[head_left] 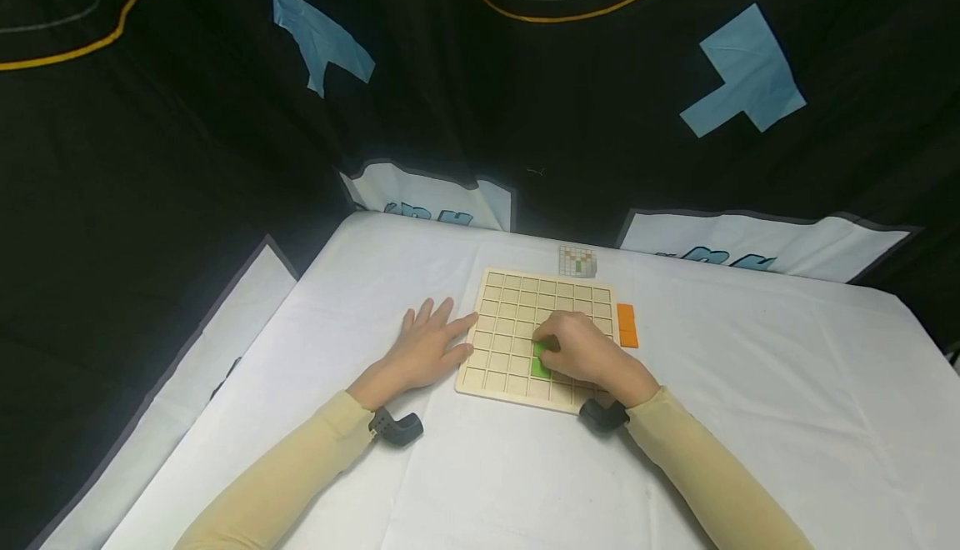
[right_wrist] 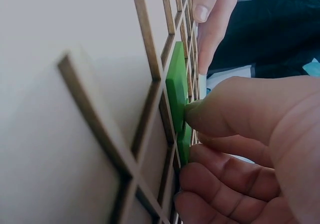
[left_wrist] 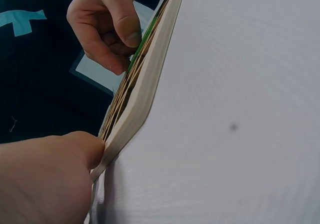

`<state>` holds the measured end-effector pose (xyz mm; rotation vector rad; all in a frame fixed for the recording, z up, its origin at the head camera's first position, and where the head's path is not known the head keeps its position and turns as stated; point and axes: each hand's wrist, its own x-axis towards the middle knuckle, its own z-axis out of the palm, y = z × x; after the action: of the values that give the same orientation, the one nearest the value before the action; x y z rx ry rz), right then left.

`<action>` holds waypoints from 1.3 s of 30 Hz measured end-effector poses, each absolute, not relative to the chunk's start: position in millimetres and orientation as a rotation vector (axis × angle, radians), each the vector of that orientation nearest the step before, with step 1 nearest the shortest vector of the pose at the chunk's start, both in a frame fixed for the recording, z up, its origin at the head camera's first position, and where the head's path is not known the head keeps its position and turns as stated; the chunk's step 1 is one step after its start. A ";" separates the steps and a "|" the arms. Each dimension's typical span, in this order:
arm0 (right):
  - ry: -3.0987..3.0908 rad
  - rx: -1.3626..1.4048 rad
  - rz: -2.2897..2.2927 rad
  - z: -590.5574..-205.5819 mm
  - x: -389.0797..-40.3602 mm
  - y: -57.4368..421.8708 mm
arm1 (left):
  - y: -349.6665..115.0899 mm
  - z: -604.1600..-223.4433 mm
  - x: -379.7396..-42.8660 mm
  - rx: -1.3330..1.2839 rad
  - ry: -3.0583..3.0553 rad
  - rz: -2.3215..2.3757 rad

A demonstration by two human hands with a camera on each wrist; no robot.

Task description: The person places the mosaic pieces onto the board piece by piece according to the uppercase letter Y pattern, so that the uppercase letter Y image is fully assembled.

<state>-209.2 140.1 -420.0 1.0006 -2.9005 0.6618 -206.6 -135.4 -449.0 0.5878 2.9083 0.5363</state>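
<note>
A pale wooden grid board (head_left: pixel 504 323) lies on the white table cloth. Two green tiles are on it: the nearer green tile (head_left: pixel 540 368) sits in a cell, and the farther green tile (right_wrist: pixel 184 145) adjoins it, partly covered by fingers. My right hand (head_left: pixel 579 348) is over the board, its thumb and curled fingertips pinching the farther tile. At the board's left side, my left hand (head_left: pixel 426 348) lies palm down with fingers spread; its thumb and index fingertip touch the edge.
Orange tiles (head_left: pixel 627 326) lie against the board's right side. Behind the board is a small card (head_left: pixel 577 262) with a printed coloured grid. A black curtain (head_left: pixel 525 100) with blue patches hangs beyond the table.
</note>
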 end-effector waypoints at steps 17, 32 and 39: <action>-2.913 0.979 0.653 -417.4 -206.8 138.8 | -135.8 -445.7 -205.6 0.586 2.906 0.547; -2.909 0.978 0.631 -418.3 -206.7 138.4 | -136.9 -448.5 -207.4 0.588 2.903 0.552; -2.894 0.995 0.645 -419.0 -205.9 141.4 | -136.1 -449.5 -206.3 0.591 2.907 0.551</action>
<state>-205.9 141.4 -419.0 0.9952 -2.8945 0.6452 -206.3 -136.1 -449.5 0.5913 2.9068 0.5506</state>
